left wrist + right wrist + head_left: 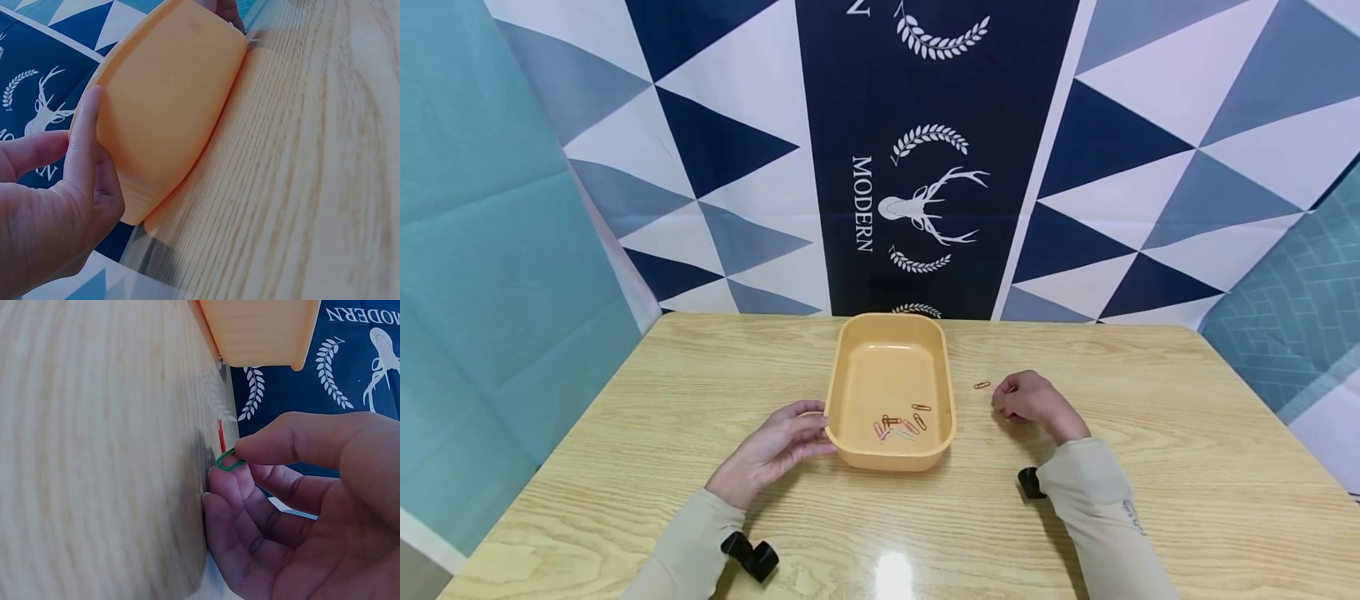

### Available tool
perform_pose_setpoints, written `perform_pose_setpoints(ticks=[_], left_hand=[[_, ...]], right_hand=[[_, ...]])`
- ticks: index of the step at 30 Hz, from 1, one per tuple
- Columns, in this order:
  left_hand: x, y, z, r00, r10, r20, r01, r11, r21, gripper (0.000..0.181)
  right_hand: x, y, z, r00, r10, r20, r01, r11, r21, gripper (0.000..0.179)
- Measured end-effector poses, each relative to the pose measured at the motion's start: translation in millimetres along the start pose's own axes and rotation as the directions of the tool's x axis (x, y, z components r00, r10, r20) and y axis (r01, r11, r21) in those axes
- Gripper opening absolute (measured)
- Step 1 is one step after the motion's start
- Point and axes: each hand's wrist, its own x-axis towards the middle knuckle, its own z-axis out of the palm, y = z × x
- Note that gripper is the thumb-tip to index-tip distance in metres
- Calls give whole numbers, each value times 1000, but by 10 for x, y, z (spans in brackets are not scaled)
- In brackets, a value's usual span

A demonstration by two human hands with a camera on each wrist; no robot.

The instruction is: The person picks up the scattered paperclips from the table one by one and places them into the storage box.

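Observation:
My left hand (775,450) is at the left side of a yellow-orange plastic tray (891,461), holding its rim with thumb and fingers. In the left wrist view one finger (82,134) lies along the tray's outer wall. To the right of the tray, my right hand (1033,400) is low over the table. Its thumb and fingertips pinch a green paper clip (230,465), which shows only in the right wrist view. A red paper clip (982,385) lies on the wood between that hand and the tray.
Several paper clips, red, pink and white, lie loose at the near end inside the tray, among them a red one (921,407). The wooden table (700,392) ends at a patterned cloth backdrop (730,167).

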Motion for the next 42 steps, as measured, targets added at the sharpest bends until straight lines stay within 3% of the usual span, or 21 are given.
perform_pose_setpoints(ticks=[17, 23, 30, 42], left_hand=[[7, -21, -31, 1000, 8, 17, -8, 1000, 18, 35], [19, -25, -38, 999, 17, 29, -18, 999, 31, 28], [25, -14, -14, 999, 20, 29, -21, 999, 34, 24], [29, -4, 7, 1000, 14, 15, -14, 999, 29, 25]], right_hand=[[-20, 30, -65, 999, 32, 8, -33, 993, 113, 9], [-37, -48, -108, 999, 27, 40, -35, 976, 213, 14], [-70, -181, -154, 998, -10, 67, -7, 966, 258, 21], [-147, -375, -141, 998, -55, 23, 46, 962, 269, 27]])
